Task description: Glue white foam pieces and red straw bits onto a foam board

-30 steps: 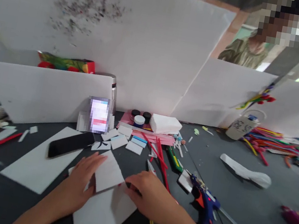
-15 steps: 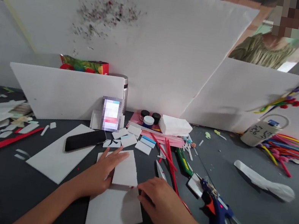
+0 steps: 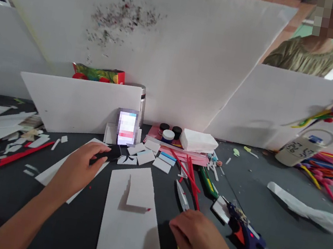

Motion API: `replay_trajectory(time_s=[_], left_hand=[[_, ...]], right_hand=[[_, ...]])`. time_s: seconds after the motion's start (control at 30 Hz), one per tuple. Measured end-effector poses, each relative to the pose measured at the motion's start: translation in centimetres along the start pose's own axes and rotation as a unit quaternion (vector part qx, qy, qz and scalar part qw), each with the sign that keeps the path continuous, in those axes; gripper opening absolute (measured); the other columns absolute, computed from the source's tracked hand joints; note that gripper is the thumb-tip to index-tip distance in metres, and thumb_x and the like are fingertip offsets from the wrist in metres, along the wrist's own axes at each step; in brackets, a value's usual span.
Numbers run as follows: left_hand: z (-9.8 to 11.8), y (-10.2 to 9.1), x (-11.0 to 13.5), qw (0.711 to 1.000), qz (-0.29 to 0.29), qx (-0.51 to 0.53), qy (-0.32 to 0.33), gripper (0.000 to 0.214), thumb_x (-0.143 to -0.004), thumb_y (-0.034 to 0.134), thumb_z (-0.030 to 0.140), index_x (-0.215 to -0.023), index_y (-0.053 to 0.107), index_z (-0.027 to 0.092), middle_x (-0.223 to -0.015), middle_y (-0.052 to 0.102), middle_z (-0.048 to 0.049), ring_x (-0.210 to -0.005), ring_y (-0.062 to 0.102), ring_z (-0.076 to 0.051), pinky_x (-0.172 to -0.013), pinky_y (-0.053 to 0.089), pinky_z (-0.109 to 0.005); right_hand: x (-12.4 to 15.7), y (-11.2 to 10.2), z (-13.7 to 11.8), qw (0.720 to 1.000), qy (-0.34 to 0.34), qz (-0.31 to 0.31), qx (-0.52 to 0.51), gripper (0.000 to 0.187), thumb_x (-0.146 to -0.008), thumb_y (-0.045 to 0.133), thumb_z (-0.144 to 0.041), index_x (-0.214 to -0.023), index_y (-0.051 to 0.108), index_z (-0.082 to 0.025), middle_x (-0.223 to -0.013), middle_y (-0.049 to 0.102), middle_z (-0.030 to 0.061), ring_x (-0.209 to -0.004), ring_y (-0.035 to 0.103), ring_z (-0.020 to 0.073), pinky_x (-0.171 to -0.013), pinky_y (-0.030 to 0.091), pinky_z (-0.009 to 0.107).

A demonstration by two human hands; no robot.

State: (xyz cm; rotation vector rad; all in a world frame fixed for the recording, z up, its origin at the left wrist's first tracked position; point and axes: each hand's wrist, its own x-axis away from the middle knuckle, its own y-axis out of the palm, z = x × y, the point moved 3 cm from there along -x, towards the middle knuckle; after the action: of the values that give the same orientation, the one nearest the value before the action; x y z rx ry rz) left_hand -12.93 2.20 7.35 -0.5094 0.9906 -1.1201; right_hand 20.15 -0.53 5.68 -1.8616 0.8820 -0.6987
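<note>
My left hand point(image 3: 83, 159) has its thumb and fingers closed around the black phone point(image 3: 113, 153), over a white sheet point(image 3: 52, 169) at the left. In front of me lies a larger white board point(image 3: 125, 237). A smaller white piece point(image 3: 141, 193) rests on it, casting a shadow, with a small red spot at its lower right corner; neither hand touches it. My right hand point(image 3: 198, 237) is curled closed above the yellow-handled scissors point(image 3: 184, 198); their blades point away from me. Whatever its fingers hold is hidden.
A blue hot glue gun point(image 3: 245, 241) lies at the right, near red sticks point(image 3: 191, 176) and a green cutter point(image 3: 207, 183). A lit phone screen point(image 3: 127, 128) stands at the back beside small jars point(image 3: 168, 136). White scraps cover the left side. A person point(image 3: 307, 55) is beyond the partition.
My left hand has left the small white piece and moved left, taking hold of the black phone. My right hand has drawn away from the piece to the right, over the scissors.
</note>
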Motion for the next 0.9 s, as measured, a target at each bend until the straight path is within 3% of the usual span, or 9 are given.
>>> replay_trajectory(time_s=[0.07, 0.17, 0.3, 0.37, 0.47, 0.67, 0.8, 0.9], left_hand=[[0.6, 0.8, 0.7, 1.000, -0.021, 0.014, 0.002, 0.030, -0.090, 0.050, 0.039, -0.108, 0.066, 0.021, -0.118, 0.066, -0.0077, -0.104, 0.065, -0.025, -0.089, 0.055, -0.040], [1.7, 2.5, 2.3, 0.998, -0.052, 0.020, 0.020, 0.031, -0.091, 0.051, 0.040, -0.112, 0.066, 0.024, -0.122, 0.066, -0.0074, -0.111, 0.062, -0.027, -0.094, 0.053, -0.042], [2.9, 4.4, 3.8, 0.994, -0.097, 0.034, 0.036, 0.030, -0.093, 0.050, 0.040, -0.114, 0.065, 0.025, -0.126, 0.064, -0.0078, -0.119, 0.058, -0.028, -0.100, 0.049, -0.046], [3.3, 5.0, 4.1, 0.992, -0.108, 0.041, 0.041, 0.029, -0.093, 0.050, 0.039, -0.113, 0.065, 0.025, -0.125, 0.064, -0.0083, -0.119, 0.058, -0.028, -0.101, 0.048, -0.048], [3.6, 5.2, 4.4, 0.994, -0.096, 0.046, 0.040, 0.029, -0.094, 0.048, 0.038, -0.112, 0.066, 0.024, -0.123, 0.065, -0.0088, -0.116, 0.059, -0.027, -0.099, 0.050, -0.047], [3.1, 5.4, 4.9, 0.994, -0.080, 0.068, 0.024, 0.031, -0.093, 0.049, 0.041, -0.111, 0.068, 0.025, -0.120, 0.067, -0.0077, -0.112, 0.062, -0.026, -0.091, 0.056, -0.040], [2.8, 5.6, 5.1, 0.993, -0.078, 0.084, 0.015, 0.031, -0.094, 0.048, 0.042, -0.111, 0.068, 0.025, -0.122, 0.066, -0.0074, -0.112, 0.062, -0.025, -0.089, 0.057, -0.038], [2.4, 5.7, 5.2, 0.994, -0.068, 0.084, 0.025, 0.030, -0.094, 0.050, 0.043, -0.111, 0.068, 0.025, -0.122, 0.066, -0.0075, -0.113, 0.061, -0.025, -0.092, 0.055, -0.039]], right_hand=[[0.1, -0.6, 1.0, 0.999, 0.035, 0.003, 0.029, 0.025, -0.092, 0.049, -0.016, -0.085, 0.072, -0.021, -0.084, 0.071, 0.0061, -0.081, 0.066, 0.0214, -0.072, 0.045, 0.030], [-0.4, -2.4, 3.2, 0.992, 0.075, 0.061, 0.083, 0.026, -0.094, 0.046, -0.016, -0.091, 0.072, -0.020, -0.090, 0.071, 0.0063, -0.082, 0.067, 0.0205, -0.071, 0.045, 0.029], [-3.4, -3.9, 5.5, 0.989, 0.057, 0.080, 0.112, 0.029, -0.098, 0.043, -0.014, -0.101, 0.071, -0.019, -0.104, 0.068, 0.0075, -0.091, 0.066, 0.0182, -0.078, 0.046, 0.028], [-5.3, -3.8, 5.9, 0.990, 0.027, 0.062, 0.127, 0.026, -0.098, 0.045, -0.013, -0.101, 0.071, -0.017, -0.107, 0.068, 0.0086, -0.098, 0.064, 0.0185, -0.085, 0.047, 0.029], [-7.7, -2.9, 6.2, 0.988, -0.009, 0.028, 0.153, 0.017, -0.097, 0.056, -0.024, -0.107, 0.067, -0.016, -0.113, 0.066, 0.0077, -0.103, 0.063, 0.0216, -0.090, 0.051, 0.040], [-8.9, -1.8, 6.4, 0.987, -0.022, -0.003, 0.158, 0.028, -0.096, 0.060, -0.031, -0.121, 0.062, -0.019, -0.125, 0.062, 0.0089, -0.105, 0.063, 0.0234, -0.088, 0.054, 0.043], [-8.9, -2.8, 6.6, 0.993, 0.009, 0.005, 0.118, 0.027, -0.095, 0.061, -0.032, -0.118, 0.062, -0.017, -0.121, 0.063, 0.0086, -0.102, 0.064, 0.0224, -0.086, 0.054, 0.043], [-7.5, -4.7, 6.6, 0.996, 0.050, 0.026, 0.065, 0.016, -0.095, 0.056, -0.026, -0.101, 0.065, -0.014, -0.097, 0.069, 0.0068, -0.086, 0.065, 0.0186, -0.076, 0.053, 0.034]])
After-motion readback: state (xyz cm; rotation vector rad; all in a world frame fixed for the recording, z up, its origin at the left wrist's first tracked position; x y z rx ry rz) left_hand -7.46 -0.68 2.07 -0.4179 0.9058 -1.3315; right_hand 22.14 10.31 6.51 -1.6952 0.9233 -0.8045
